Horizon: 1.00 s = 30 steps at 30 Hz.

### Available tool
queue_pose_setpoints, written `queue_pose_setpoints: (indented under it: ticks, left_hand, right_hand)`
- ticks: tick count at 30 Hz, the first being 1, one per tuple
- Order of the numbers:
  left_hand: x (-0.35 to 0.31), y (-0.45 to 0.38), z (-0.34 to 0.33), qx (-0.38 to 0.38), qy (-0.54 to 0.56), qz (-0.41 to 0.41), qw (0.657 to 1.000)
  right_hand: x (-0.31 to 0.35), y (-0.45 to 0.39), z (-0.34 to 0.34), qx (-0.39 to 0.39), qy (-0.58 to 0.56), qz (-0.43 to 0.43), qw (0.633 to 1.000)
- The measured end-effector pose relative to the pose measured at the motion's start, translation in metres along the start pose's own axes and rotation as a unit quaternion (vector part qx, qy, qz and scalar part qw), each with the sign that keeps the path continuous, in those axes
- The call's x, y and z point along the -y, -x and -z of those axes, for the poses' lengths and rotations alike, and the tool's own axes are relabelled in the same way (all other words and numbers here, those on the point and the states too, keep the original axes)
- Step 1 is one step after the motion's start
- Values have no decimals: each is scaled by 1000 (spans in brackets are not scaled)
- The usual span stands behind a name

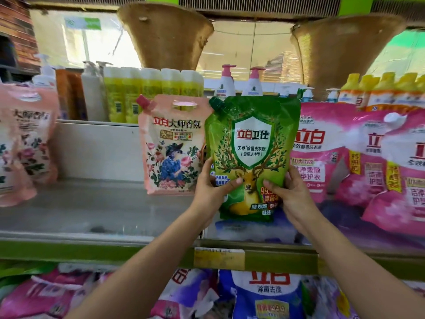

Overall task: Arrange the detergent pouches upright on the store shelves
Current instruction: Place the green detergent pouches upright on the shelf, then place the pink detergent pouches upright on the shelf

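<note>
A green detergent pouch with a deer and a white shield is held upright above the middle shelf. My left hand grips its lower left edge, thumb across the front. My right hand grips the lower right edge the same way. A peach floral pouch stands upright just left of it. Pink pouches lean against each other on its right. Another peach pouch leans at the far left.
Pump bottles and yellow-green bottles line the raised ledge behind. Two brown woven cone-shaped things hang above. Below the green shelf edge with its yellow price tag lie blue and pink pouches. Bare shelf stretches between the two peach pouches.
</note>
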<state>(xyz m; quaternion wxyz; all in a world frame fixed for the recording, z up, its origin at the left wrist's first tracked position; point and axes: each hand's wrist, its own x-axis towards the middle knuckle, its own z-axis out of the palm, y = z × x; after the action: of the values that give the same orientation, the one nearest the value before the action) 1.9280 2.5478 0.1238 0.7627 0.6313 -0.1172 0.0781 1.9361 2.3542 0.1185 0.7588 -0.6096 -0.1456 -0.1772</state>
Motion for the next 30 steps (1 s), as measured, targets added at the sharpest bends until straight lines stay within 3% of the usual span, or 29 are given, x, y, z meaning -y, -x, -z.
queue_pose_setpoints:
  ticks: [4, 7, 9, 11, 14, 17, 20, 23, 27, 30]
  left_hand:
    - [-14, 5, 23, -25, -112, -36, 993]
    - [-24, -7, 58, -162, -163, -53, 972]
    - [-29, -19, 86, -267, -213, -59, 938]
    - [-33, -29, 111, -313, -224, -52, 922]
    - [-31, -44, 140, -282, -198, -11, 939]
    - [-29, -55, 157, -196, -107, 27, 974]
    - [-26, -63, 165, -120, -66, 35, 990]
    - [-22, -68, 171, -68, -46, 35, 996]
    - [-22, -73, 173, -59, -21, 7, 998]
    - [-22, -73, 183, -64, 1, 4, 998]
  right_hand:
    - [14, 16, -15, -101, 119, 81, 984]
    - [27, 34, -46, -208, 219, 172, 938]
    - [33, 48, -77, -213, 251, 204, 922]
    - [35, 59, -114, -166, 239, 222, 931]
    - [26, 60, -164, -42, 237, 172, 955]
    - [4, 37, -201, 58, 280, 23, 958]
    - [-16, 4, -221, 17, 317, -77, 945]
    - [-28, -19, -226, -43, 304, -93, 947]
    - [-40, -41, -228, -121, 320, -115, 933]
    - [-47, -49, -234, -129, 245, -145, 950]
